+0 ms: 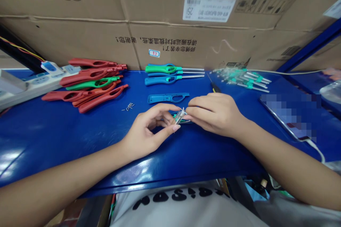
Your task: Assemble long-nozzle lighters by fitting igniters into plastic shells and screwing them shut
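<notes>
Blue tabletop [106,161] spreads beneath both hands on my remote feed. I see the left hand [147,131] pinching a small clear part [179,116] between thumb and fingers, while the right hand [217,114] grips its white upper end by the fingertips. Just beyond them lies a blue handle shell [160,98], with small metal pieces [130,106] loose to its left

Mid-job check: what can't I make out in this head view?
Head view:
- Clear part: partly covered by the left hand.
- Right hand: fingertip contact with that part, too small to tell.
- Yellow-and-black tool handle: its near end, hidden by the right hand.
- Metal bits: too small to identify.
- Phone: screen pixelated.
</notes>
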Demonstrator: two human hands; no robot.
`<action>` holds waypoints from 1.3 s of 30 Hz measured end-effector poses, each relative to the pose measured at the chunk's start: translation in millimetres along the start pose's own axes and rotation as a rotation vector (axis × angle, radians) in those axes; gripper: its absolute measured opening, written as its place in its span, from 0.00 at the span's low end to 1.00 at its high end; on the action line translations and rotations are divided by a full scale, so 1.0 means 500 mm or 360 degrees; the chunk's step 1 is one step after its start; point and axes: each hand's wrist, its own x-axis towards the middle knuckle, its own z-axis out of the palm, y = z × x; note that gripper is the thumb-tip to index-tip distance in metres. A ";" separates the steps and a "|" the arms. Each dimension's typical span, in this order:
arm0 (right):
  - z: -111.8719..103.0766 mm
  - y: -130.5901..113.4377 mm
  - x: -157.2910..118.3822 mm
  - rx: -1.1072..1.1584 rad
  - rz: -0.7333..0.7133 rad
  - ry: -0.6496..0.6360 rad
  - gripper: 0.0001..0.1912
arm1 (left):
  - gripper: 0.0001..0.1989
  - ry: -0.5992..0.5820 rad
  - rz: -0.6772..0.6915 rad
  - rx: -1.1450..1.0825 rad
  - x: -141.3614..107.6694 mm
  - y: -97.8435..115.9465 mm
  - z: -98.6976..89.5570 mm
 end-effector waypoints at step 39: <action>0.009 -0.022 -0.002 0.0701 0.0240 0.0019 0.07 | 0.08 -0.0102 0.0250 0.0243 0.011 -0.012 -0.020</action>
